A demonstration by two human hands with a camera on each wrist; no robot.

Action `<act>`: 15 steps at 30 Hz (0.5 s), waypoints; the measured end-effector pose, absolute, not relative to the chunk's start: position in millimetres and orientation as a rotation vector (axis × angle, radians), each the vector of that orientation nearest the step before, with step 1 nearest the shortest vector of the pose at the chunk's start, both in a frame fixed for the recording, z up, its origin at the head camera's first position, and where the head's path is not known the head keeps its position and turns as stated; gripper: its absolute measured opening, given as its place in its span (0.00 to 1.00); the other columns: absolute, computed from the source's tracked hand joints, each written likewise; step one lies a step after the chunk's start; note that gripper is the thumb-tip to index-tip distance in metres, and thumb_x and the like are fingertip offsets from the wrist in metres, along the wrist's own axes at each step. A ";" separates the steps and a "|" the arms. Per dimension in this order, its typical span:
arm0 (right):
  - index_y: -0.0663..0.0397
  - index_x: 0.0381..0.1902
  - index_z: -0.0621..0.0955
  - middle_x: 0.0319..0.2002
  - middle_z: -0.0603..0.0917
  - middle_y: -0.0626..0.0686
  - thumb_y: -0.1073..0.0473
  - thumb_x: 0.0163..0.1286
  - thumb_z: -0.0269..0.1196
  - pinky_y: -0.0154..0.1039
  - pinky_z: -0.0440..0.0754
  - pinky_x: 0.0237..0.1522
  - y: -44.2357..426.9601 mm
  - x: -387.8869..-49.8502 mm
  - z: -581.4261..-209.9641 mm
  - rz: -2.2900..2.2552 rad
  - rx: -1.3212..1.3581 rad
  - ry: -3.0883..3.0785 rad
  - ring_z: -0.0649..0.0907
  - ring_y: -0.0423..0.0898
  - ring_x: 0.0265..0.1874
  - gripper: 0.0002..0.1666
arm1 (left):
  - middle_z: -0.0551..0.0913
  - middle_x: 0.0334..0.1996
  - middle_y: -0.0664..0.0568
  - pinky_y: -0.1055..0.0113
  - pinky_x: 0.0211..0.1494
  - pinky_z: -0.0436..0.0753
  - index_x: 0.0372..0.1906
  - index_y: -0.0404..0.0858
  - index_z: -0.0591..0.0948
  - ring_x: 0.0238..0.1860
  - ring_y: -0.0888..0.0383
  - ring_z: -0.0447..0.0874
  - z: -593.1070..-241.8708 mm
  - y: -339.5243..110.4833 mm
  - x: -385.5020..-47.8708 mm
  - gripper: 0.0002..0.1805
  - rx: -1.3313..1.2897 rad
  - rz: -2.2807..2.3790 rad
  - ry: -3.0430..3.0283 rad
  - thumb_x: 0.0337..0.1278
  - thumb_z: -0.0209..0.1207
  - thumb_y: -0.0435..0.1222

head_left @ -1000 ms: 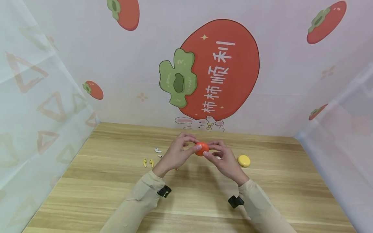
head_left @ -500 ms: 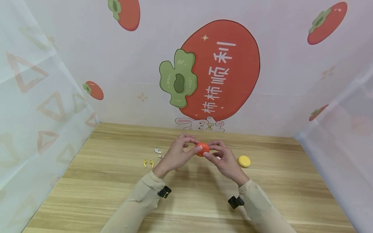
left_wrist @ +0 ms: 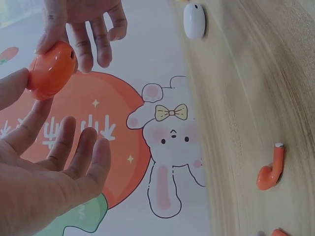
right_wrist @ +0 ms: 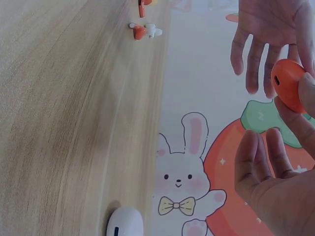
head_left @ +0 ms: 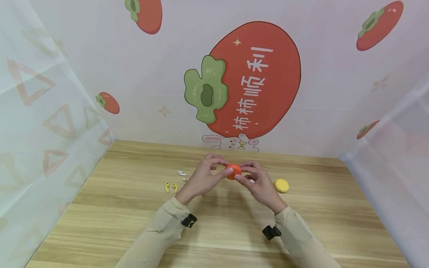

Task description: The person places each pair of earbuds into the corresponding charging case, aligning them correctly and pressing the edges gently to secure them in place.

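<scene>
Fingertips: thumb and forefinger of the left hand and of the right hand pinch the orange case; the other fingers hang apart, holding nothing.
Orange case: between both pinches, raised off the table.
Slip risk: glossy, rounded shell on few fingertips; an uneven pull could probably pop it loose.
Slot: faces down, away from the palms.
Long axis: roughly from left fingertips to right, slanting.
White case: beneath the right fingers.
Yellow case: right of the right fingers.
Yellow earbuds: left of the left hand.

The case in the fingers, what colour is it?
The case is orange, clearest in the left wrist view.
</scene>
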State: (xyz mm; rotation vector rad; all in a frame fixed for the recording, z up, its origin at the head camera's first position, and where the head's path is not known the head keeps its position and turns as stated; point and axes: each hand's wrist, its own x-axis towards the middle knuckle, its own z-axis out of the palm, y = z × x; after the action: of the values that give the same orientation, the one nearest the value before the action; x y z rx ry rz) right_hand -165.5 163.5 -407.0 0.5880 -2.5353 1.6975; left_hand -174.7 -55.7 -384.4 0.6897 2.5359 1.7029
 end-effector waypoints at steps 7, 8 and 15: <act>0.61 0.49 0.87 0.54 0.77 0.57 0.61 0.68 0.70 0.53 0.82 0.52 163.4 -166.5 -406.1 1.698 0.573 -2.543 0.78 0.54 0.53 0.13 | 0.76 0.58 0.44 0.45 0.62 0.74 0.48 0.37 0.87 0.62 0.49 0.72 -382.4 -55.0 -174.2 0.14 0.673 1.694 2.534 0.68 0.65 0.43; 0.61 0.49 0.87 0.54 0.77 0.57 0.62 0.68 0.70 0.53 0.82 0.52 163.3 -166.3 -405.7 1.698 0.574 -2.541 0.78 0.54 0.53 0.13 | 0.76 0.59 0.43 0.45 0.63 0.74 0.48 0.37 0.87 0.62 0.49 0.72 -382.1 -54.8 -174.1 0.15 0.666 1.696 2.534 0.68 0.64 0.43; 0.62 0.50 0.87 0.54 0.77 0.57 0.62 0.67 0.70 0.53 0.83 0.51 163.0 -165.6 -404.9 1.683 0.577 -2.539 0.80 0.54 0.48 0.15 | 0.76 0.57 0.47 0.47 0.63 0.75 0.45 0.36 0.87 0.62 0.49 0.72 -380.0 -53.2 -173.9 0.15 0.603 1.722 2.531 0.69 0.62 0.45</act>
State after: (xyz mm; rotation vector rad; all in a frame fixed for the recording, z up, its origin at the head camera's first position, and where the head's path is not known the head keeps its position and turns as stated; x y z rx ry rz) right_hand -165.6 163.0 -404.9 0.5772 -2.5391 1.6829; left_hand -173.9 -53.2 -380.0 0.6027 2.5306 1.7222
